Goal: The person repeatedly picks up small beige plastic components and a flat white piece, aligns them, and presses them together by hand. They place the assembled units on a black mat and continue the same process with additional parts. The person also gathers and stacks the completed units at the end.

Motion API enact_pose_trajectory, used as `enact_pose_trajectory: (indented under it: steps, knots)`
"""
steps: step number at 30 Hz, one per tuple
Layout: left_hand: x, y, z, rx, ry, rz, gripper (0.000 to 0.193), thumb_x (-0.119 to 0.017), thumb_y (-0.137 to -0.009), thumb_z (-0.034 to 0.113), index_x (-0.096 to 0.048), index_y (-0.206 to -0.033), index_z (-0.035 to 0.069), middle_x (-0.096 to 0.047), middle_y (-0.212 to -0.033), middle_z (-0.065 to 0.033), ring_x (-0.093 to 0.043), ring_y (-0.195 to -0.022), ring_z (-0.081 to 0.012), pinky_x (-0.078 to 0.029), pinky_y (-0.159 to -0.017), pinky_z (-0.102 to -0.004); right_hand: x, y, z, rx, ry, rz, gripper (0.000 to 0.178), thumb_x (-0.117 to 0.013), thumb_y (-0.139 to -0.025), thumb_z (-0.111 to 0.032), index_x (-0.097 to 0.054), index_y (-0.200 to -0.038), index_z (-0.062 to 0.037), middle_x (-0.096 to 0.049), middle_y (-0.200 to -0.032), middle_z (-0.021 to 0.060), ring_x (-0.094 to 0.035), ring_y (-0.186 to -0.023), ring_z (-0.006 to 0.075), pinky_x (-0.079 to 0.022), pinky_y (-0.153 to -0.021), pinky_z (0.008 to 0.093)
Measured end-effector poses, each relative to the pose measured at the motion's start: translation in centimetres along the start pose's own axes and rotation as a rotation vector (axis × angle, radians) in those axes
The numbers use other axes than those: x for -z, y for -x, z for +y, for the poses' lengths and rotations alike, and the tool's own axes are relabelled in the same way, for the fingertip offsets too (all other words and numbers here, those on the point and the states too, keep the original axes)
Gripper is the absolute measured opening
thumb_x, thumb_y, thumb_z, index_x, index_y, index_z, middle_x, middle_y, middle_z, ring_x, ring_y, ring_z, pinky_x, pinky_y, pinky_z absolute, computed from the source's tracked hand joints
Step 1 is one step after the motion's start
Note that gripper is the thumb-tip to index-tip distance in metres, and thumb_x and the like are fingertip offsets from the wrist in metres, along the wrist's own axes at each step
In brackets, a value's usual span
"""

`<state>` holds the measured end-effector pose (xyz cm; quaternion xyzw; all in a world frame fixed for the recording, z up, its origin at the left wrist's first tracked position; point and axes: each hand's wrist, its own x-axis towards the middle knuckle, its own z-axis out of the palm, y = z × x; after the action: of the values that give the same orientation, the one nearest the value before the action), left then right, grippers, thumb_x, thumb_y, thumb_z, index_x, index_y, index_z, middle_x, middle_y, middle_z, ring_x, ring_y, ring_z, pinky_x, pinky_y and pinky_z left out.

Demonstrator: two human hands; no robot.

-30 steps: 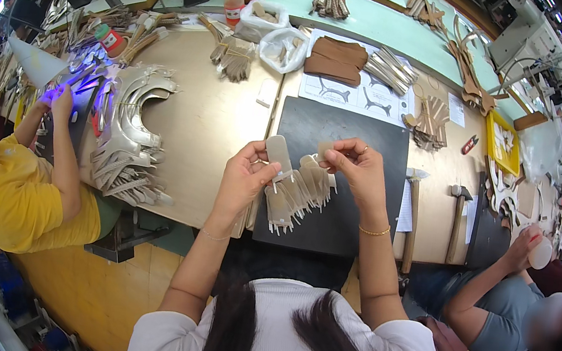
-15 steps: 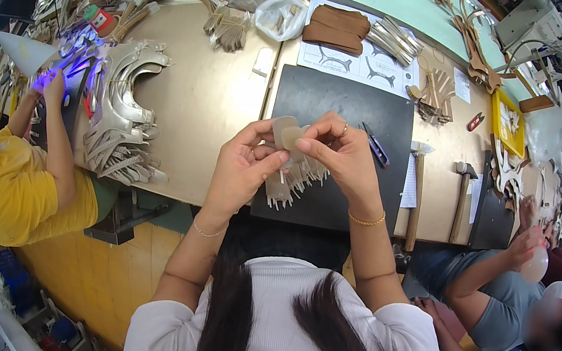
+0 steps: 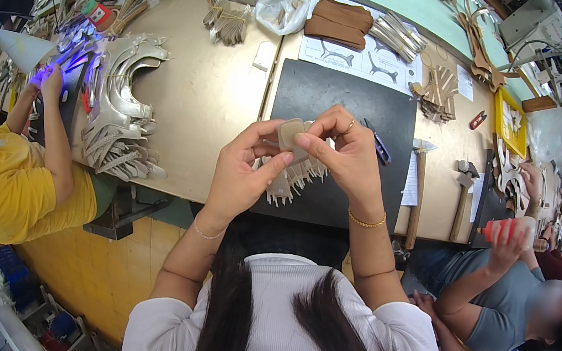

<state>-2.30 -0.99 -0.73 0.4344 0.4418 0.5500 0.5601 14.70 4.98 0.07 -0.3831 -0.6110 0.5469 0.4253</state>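
Observation:
A small beige piece with rounded corners (image 3: pixel 292 131), like a leather or backing patch, is pinched in front of me. My left hand (image 3: pixel 251 160) grips its left and lower side between thumb and fingers. On its right edge, my right hand (image 3: pixel 342 152) presses thumb against forefinger. Fingers cover part of the piece, so I cannot tell if it is one layer or more. Under my hands, several pale strips with thin fringed ends (image 3: pixel 298 181) show over the black mat (image 3: pixel 349 99); my hands partly hide them.
Right of the mat's middle lie dark-handled snips (image 3: pixel 377 144). Two hammers, one long-handled (image 3: pixel 417 191) and one darker-headed (image 3: pixel 464 194), rest farther right. Brown leather pieces (image 3: pixel 338 22) and plastic bags (image 3: pixel 280 12) sit at the back. Co-workers sit on both sides.
The beige piece has turned and now shows as one rounded shape, where two overlapping parts showed before. My hands barely moved. The co-worker at right now holds up a red-and-white bottle.

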Motion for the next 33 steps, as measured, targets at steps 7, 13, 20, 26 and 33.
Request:
enact_pose_trajectory:
  steps: [7,13,20,26,33]
  knots:
    - [-0.08,0.10,0.03,-0.010,-0.037,0.023,0.038,-0.069,-0.086,0.000,-0.057,-0.122,-0.002,-0.066,-0.108,-0.0080,-0.064,-0.096,-0.0146,-0.050,-0.084,-0.0276,-0.08,-0.01,0.05,0.002,-0.028,0.010,0.020,-0.081,-0.078,-0.015,-0.065,-0.078,-0.0031,-0.057,-0.081,0.0000,-0.054,-0.070,0.0064,-0.044,-0.065,0.0217]
    - [-0.06,0.13,0.03,-0.017,-0.061,0.029,0.039,-0.069,-0.085,0.000,-0.057,-0.122,-0.002,-0.067,-0.107,-0.0085,-0.065,-0.095,-0.0151,-0.050,-0.085,-0.0280,-0.13,0.09,-0.06,-0.010,-0.036,-0.007,0.016,-0.077,-0.080,-0.010,-0.063,-0.079,-0.0042,-0.054,-0.083,-0.0011,-0.046,-0.073,0.0068,-0.039,-0.067,0.0223]
    - [-0.20,0.13,0.02,-0.005,-0.063,0.043,0.039,-0.069,-0.085,0.000,-0.057,-0.122,-0.002,-0.067,-0.107,-0.0087,-0.065,-0.096,-0.0152,-0.050,-0.086,-0.0283,-0.37,0.12,0.06,-0.049,-0.090,0.013,0.017,-0.077,-0.081,-0.009,-0.060,-0.082,-0.0048,-0.056,-0.083,-0.0022,-0.048,-0.073,0.0051,-0.040,-0.066,0.0211]
    - [-0.32,0.16,0.20,-0.028,-0.024,0.043,0.035,-0.068,-0.088,0.004,-0.058,-0.121,-0.004,-0.067,-0.107,-0.0101,-0.065,-0.095,-0.0147,-0.050,-0.086,-0.0281,-0.33,0.35,-0.28,-0.138,-0.141,-0.006,0.017,-0.077,-0.081,-0.010,-0.064,-0.088,-0.0034,-0.062,-0.083,-0.0021,-0.051,-0.073,0.0044,-0.042,-0.066,0.0204]
    - [-0.26,0.08,-0.06,-0.036,-0.037,0.079,0.028,-0.065,-0.092,0.009,-0.062,-0.116,-0.005,-0.068,-0.106,-0.0107,-0.064,-0.097,-0.0144,-0.050,-0.088,-0.0280,-0.36,0.51,-0.34,-0.145,-0.140,-0.034,0.015,-0.077,-0.081,-0.009,-0.065,-0.089,-0.0031,-0.062,-0.084,-0.0020,-0.051,-0.075,0.0044,-0.041,-0.066,0.0204]
